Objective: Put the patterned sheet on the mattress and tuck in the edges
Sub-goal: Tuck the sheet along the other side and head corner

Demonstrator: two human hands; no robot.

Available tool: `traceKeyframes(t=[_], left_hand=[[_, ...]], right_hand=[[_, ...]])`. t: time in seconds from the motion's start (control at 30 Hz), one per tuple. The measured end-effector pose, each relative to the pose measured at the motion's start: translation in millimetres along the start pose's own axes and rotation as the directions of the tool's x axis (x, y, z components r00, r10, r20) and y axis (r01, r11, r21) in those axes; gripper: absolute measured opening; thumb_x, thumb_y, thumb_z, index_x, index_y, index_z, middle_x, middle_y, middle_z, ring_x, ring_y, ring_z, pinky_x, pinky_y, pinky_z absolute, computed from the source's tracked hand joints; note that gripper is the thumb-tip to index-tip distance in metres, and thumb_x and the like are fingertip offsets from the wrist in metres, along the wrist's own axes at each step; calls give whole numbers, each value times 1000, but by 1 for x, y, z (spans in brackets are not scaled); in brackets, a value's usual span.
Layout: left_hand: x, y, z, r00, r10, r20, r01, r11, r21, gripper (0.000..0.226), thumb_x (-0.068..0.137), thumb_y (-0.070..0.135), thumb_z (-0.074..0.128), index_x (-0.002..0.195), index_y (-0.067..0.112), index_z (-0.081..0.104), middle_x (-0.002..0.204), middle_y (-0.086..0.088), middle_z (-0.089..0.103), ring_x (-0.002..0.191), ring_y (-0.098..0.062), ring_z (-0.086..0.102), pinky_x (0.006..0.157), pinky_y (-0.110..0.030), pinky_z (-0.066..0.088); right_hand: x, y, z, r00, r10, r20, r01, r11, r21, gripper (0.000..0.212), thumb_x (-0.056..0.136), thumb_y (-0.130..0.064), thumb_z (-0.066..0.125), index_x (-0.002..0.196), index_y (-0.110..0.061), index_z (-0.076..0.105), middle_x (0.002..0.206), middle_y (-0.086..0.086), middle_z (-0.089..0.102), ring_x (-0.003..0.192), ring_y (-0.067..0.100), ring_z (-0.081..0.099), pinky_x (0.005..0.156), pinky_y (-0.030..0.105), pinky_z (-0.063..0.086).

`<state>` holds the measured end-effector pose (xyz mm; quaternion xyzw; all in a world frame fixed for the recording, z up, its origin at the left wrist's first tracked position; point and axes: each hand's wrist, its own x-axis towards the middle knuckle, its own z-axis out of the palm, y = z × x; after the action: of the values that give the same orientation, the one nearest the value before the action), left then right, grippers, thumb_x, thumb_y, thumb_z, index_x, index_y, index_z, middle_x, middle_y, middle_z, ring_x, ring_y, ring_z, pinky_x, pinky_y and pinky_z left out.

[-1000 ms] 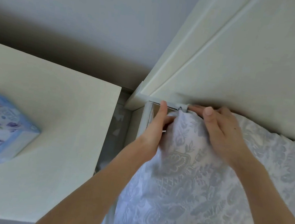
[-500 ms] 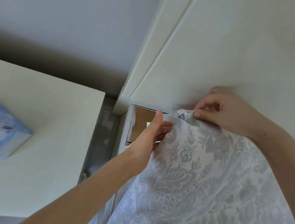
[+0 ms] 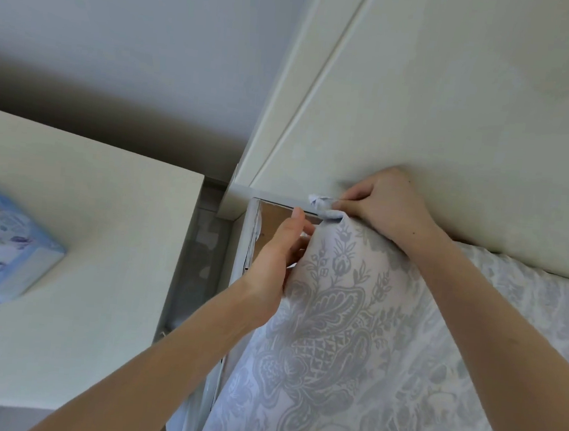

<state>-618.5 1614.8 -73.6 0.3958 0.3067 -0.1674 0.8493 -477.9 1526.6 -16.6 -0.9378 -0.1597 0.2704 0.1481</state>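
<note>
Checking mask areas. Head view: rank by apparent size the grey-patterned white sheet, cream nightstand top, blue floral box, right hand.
1-2. grey-patterned white sheet and cream nightstand top: alike, both cropped by frame, unranked.
3. blue floral box, cropped at left edge.
4. right hand, only slightly smaller; unsure.

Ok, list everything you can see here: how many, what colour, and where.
sheet: one, white with a grey pattern, spread over the bed, corner bunched at the headboard
headboard: one, cream, behind the bed
bed frame: one, pale, left of the sheet, a brown board showing inside the corner
nightstand: one, cream, left of the bed
box: one, blue with purple flowers, on the nightstand
wall: one, pale grey, behind the nightstand
left hand: one, holds the sheet's left edge just below the corner
right hand: one, pinches the bunched corner against the headboard
</note>
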Motion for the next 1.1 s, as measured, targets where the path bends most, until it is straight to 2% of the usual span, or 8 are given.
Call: traceKeyframes(t=[0.27, 0.37, 0.47, 0.57, 0.63, 0.77, 0.97, 1.1], left_hand=[[8, 8, 6, 996, 34, 86, -44, 992, 117, 50, 91, 66, 16, 112, 50, 59, 119, 4, 64, 112, -11, 57, 95, -28, 43], [20, 15, 5, 995, -14, 102, -8, 978, 210, 57, 92, 65, 15, 109, 41, 64, 111, 10, 67, 104, -5, 59, 86, -22, 43], [36, 16, 1, 990, -96, 101, 69, 967, 245, 70, 90, 68, 19, 109, 22, 70, 99, 3, 71, 92, -10, 64, 79, -23, 46], [53, 14, -7, 981, -164, 107, 136, 963, 233, 82, 85, 75, 22, 110, 14, 70, 113, -12, 68, 111, -32, 59, 102, -41, 43], [62, 14, -12, 973, -201, 112, 175, 963, 203, 93, 73, 82, 27, 112, 9, 68, 125, -19, 60, 122, -39, 50, 109, -49, 34], [81, 13, -27, 958, -282, 49, 275, 955, 116, 103, 60, 88, 40, 116, 5, 66, 125, -17, 61, 122, -37, 52, 108, -50, 37], [100, 6, -49, 957, -291, 10, 291, 956, -21, 73, 92, 65, 29, 109, 4, 66, 116, -17, 66, 109, -32, 61, 95, -42, 47], [102, 0, -60, 946, -323, 31, 323, 932, -167, 66, 95, 59, 27, 99, 6, 65, 108, -14, 67, 103, -30, 62, 80, -39, 49]], right_hand=[[-3, -3, -11, 985, 20, 170, -8, 997, -71, 23, 92, -30, 56, 90, -15, 74, 83, -2, 71, 77, 9, 60, 67, 23, 43], [-4, -4, -15, 968, 134, 211, -179, 960, 214, 24, 100, -27, 43, 95, -13, 62, 87, 3, 70, 88, 20, 64, 86, 32, 47], [-15, 6, -16, 991, 56, -123, -38, 989, 142, 22, 99, -28, 42, 92, -16, 59, 85, 9, 70, 83, 27, 67, 90, 44, 49], [-47, 5, -9, 955, -107, -278, 81, 991, -103, 37, 95, -47, 40, 98, -19, 64, 95, -7, 70, 89, 16, 62, 87, 31, 43], [-57, 5, 1, 966, -147, -214, 114, 980, -162, 51, 89, -61, 30, 102, -25, 65, 100, -15, 66, 93, 10, 58, 82, 23, 38], [-41, 11, 22, 999, -42, -13, 43, 998, 45, 50, 95, -55, 27, 93, -19, 62, 90, -4, 65, 93, 16, 56, 72, 22, 36], [18, 12, 49, 969, 109, 222, -102, 994, -42, 60, 93, -64, 16, 126, -31, 55, 113, -7, 60, 127, 17, 44, 109, 35, 28], [44, 28, 59, 945, 179, 275, -199, 979, 46, 87, 72, -89, 16, 124, -35, 60, 137, -6, 53, 130, 21, 44, 112, 40, 28]])
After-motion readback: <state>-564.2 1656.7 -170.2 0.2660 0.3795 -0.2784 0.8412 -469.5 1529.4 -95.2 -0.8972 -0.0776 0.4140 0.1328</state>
